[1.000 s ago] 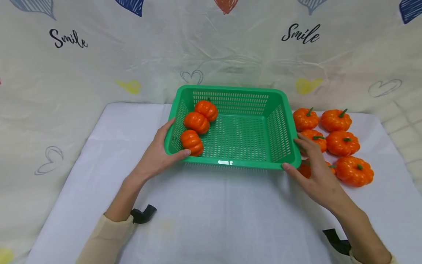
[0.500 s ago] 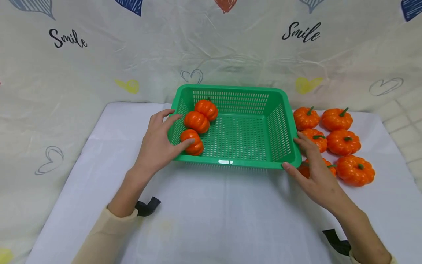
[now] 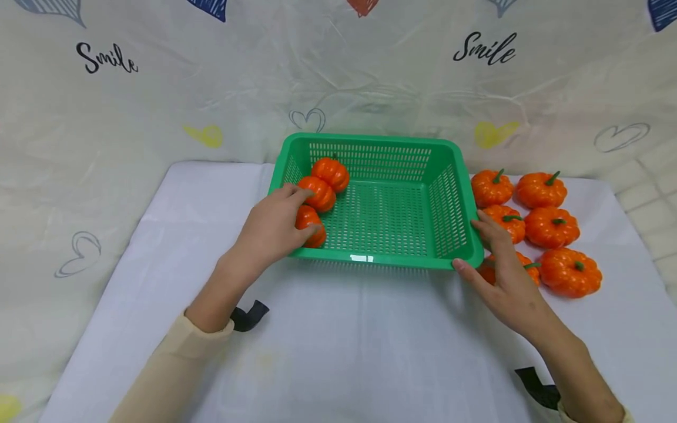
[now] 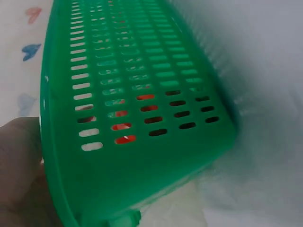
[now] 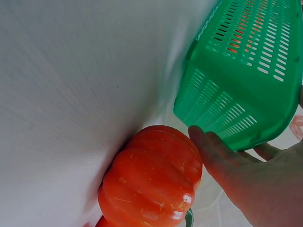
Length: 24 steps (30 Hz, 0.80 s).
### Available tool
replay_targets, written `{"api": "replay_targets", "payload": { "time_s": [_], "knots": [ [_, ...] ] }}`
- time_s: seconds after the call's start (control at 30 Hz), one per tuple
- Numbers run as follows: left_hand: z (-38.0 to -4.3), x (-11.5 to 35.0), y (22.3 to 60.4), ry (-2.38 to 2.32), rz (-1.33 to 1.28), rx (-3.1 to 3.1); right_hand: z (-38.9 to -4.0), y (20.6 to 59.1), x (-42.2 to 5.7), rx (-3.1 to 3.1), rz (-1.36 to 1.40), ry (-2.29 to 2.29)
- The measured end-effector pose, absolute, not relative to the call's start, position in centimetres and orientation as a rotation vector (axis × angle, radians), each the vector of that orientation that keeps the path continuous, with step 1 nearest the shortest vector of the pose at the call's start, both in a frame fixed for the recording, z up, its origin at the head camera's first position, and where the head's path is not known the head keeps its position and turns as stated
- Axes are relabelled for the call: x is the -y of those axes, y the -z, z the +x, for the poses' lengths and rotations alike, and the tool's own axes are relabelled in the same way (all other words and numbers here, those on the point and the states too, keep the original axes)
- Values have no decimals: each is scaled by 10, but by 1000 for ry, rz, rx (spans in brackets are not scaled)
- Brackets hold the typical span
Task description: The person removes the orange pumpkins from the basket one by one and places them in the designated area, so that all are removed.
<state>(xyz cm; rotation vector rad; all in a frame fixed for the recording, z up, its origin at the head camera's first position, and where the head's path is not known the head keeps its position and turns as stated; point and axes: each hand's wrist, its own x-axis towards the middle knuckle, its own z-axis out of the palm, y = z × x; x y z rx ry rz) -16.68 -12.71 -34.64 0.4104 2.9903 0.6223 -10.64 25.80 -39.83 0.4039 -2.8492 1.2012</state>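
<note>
A green slotted basket [image 3: 381, 259] holds three orange toy pumpkins at its left end. My left hand [image 3: 272, 226] reaches over the left rim, thumb and fingers spread. Its thumb overlaps the near pumpkin [image 3: 308, 217], and its fingertips lie at the edge of the middle pumpkin [image 3: 324, 197]. The far pumpkin [image 3: 332, 171] sits behind them. In the left wrist view the basket's wall hides most of this hand. My right hand [image 3: 510, 288] grips the basket's front right corner, thumb at the front rim, fingers along the outer side.
Several orange pumpkins [image 3: 552, 228] with green stems stand in two rows right of the basket, one of them [image 5: 154, 177] close beside my right fingers. A white cloth [image 3: 359, 352] covers the table. A printed plastic sheet [image 3: 370, 70] hangs behind it.
My left hand has let go of the basket's left rim and moved right, over the rim to the near pumpkin. My right hand stays on the basket's corner; the basket has not moved.
</note>
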Motion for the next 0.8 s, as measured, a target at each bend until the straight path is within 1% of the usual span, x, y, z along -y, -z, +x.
{"api": "replay_targets", "payload": {
  "time_s": [0.23,0.5,0.8],
  "knots": [
    [-172,119,345,-520,426,-2874,-107,398,-256,2844,399,-1200],
    [-180,116,346,-653,404,-2738,-106,397,-255,2858,386,-1170],
    [-182,115,351,-698,382,-2727,-106,398,-256,2853,381,-1194]
  ]
}}
